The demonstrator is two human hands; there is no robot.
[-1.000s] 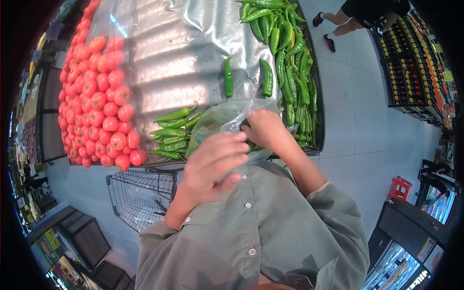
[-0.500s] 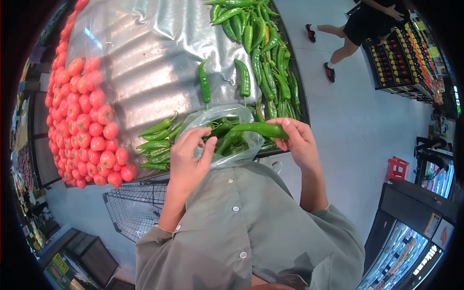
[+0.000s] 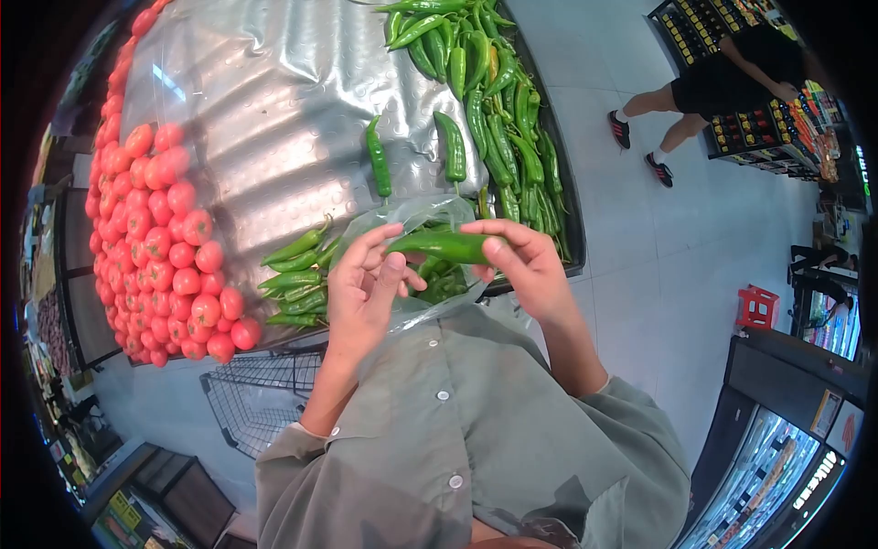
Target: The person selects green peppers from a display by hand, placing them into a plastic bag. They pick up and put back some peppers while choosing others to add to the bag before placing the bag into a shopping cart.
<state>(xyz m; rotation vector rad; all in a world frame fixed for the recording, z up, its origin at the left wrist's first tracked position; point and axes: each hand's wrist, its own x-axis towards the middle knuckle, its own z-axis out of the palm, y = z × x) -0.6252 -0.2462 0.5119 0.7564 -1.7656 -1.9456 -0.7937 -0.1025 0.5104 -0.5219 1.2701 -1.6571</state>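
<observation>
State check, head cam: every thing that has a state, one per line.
plastic bag: open, peppers inside, mouth gripped by left hand
green pepper: held level over the bag mouth by right hand
two loose peppers: lying apart on the silver liner
shopping cart: standing below the display edge

Green pepper (image 3: 445, 245) over plastic bag (image 3: 421, 212)

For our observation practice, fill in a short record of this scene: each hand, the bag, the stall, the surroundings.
left hand: holds the plastic bag open at its mouth
right hand: holds a green pepper at the bag's mouth
bag contents: bagged peppers
stall: tomatoes on one side, loose peppers on the other
below stall: wire cart
background: another person by shelves
</observation>
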